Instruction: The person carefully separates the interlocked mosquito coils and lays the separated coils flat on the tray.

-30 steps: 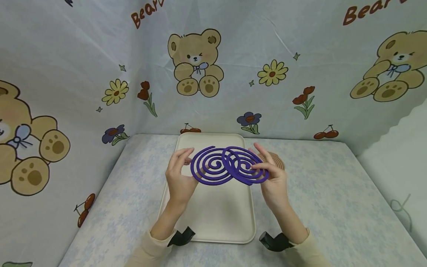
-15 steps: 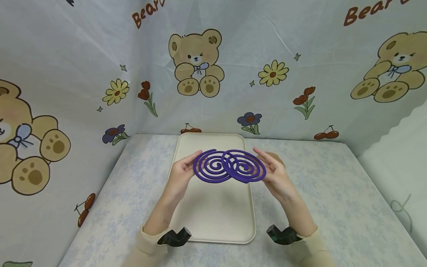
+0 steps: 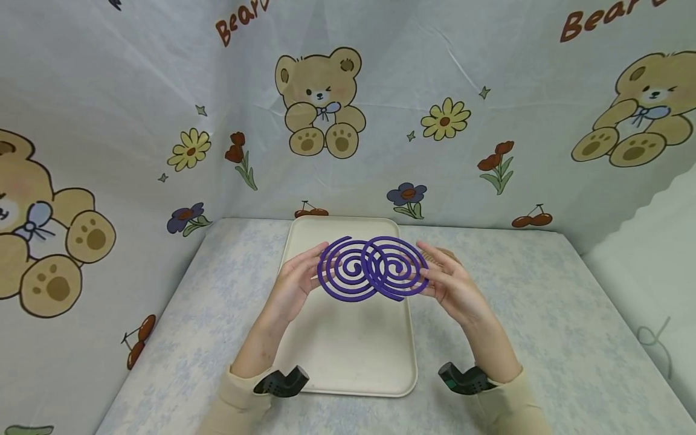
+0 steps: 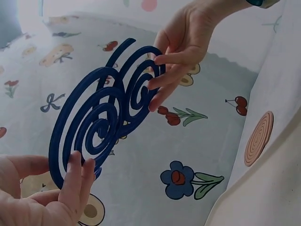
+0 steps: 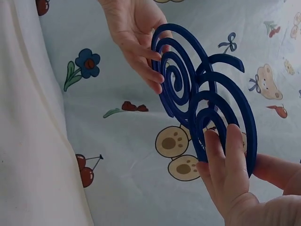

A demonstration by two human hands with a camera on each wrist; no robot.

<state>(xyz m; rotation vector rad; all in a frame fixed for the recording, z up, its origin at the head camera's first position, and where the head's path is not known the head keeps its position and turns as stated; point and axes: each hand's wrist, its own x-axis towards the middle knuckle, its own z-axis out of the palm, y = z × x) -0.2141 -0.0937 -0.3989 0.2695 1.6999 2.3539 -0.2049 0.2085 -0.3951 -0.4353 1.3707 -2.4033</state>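
Note:
Two purple mosquito coils overlap and interlock at the middle, held up above the tray in the head view. The left coil [image 3: 356, 267] has its outer edge in my left hand [image 3: 288, 287], thumb on one side and fingers on the other. At the opposite end, my right hand [image 3: 459, 293] grips the right coil [image 3: 398, 267] by its outer edge. In the left wrist view the joined coils stand tilted, each spiral overlapping the other. A brown coil [image 4: 258, 139] lies on the table beyond my right hand, partly hidden by it in the head view.
A cream rectangular tray [image 3: 353, 350] lies on the pale blue patterned table [image 3: 533, 320] under the coils. A curtain [image 3: 391, 90] printed with bears and flowers hangs behind and to the left. Black wrist cameras [image 3: 283, 382] sit on both sleeves.
Both hands have shifted their grip at the outer edges of the coils, wrists moving outward. The coils dipped flatter, then tilted up to face the head camera more. The tray has not moved.

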